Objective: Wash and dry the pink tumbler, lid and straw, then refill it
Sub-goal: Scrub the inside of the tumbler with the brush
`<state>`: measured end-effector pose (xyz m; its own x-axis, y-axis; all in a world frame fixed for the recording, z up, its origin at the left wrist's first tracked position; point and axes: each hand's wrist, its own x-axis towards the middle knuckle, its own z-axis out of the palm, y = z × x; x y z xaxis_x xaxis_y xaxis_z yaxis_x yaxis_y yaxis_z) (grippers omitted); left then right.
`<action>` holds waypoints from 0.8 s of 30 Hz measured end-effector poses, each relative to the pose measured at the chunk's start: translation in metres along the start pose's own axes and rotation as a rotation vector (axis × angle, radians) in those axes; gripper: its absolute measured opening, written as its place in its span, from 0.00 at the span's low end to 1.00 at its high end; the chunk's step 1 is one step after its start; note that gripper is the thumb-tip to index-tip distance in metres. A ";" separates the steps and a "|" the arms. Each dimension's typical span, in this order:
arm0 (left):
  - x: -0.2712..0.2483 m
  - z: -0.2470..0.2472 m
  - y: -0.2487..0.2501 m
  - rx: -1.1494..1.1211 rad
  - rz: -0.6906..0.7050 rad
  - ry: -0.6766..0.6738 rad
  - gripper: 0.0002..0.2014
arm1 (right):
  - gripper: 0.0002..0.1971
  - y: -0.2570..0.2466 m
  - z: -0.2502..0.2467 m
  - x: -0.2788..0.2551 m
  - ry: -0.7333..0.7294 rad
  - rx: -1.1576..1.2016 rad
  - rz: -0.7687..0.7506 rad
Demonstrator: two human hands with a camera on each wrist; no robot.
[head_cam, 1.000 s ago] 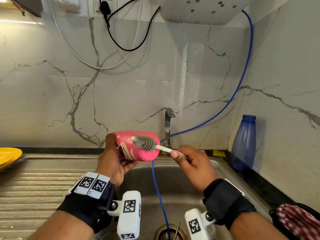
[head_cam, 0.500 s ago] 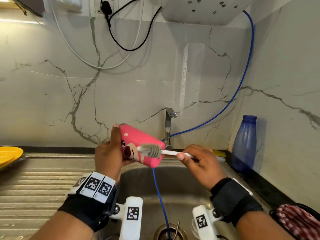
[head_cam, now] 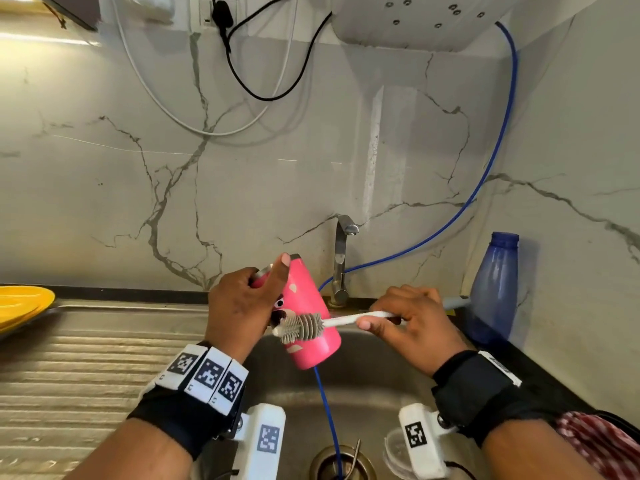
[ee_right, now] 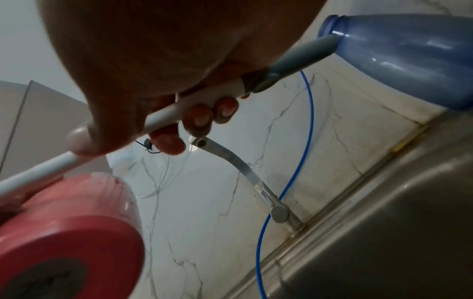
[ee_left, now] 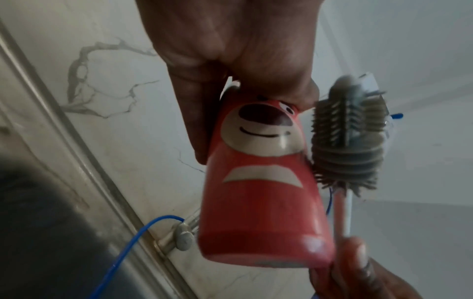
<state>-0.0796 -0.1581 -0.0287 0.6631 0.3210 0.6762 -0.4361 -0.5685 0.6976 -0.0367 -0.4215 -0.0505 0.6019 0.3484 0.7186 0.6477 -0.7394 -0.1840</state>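
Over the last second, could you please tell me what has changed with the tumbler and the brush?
The left hand has tipped the tumbler from lying sideways to steeply tilted, base down toward the sink. The brush has slid from the tumbler's top to its lower side. Unchanged: the right hand grips the brush handle, both held over the sink; the tap stays dry.

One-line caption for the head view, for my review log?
Left hand holds pink tumbler over sink; right hand scrubs its outside with bottle brush.

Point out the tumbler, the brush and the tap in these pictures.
tumbler (head_cam: 313, 336): head view, on its pink side wall near the base.
brush (head_cam: 300, 328): head view, on its grey bristle head.
tap (head_cam: 341, 252): head view, on its upright metal neck.
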 end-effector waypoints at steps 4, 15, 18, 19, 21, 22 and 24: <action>0.005 0.002 -0.012 -0.075 -0.054 -0.080 0.41 | 0.25 -0.002 0.003 0.001 0.139 0.061 0.112; -0.002 0.012 -0.007 -0.724 -0.429 -0.254 0.31 | 0.34 -0.029 0.006 0.002 0.031 0.218 0.247; -0.006 0.013 0.009 -1.012 -0.659 -0.309 0.32 | 0.34 -0.035 0.011 -0.002 -0.071 0.216 0.163; -0.007 0.014 0.012 -1.067 -0.714 -0.342 0.35 | 0.33 -0.038 0.013 -0.002 -0.083 0.265 0.182; -0.010 0.016 0.017 -1.105 -0.707 -0.428 0.42 | 0.30 -0.041 0.015 -0.003 -0.063 0.370 0.256; -0.013 0.017 0.020 -1.099 -0.684 -0.477 0.45 | 0.29 -0.042 0.013 -0.002 -0.041 0.403 0.290; -0.018 0.019 0.023 -1.087 -0.669 -0.531 0.50 | 0.28 -0.040 0.009 0.000 -0.001 0.415 0.334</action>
<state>-0.0904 -0.1915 -0.0293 0.9753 -0.1680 0.1433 -0.0339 0.5275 0.8489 -0.0586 -0.3865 -0.0488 0.8074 0.1341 0.5746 0.5509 -0.5201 -0.6527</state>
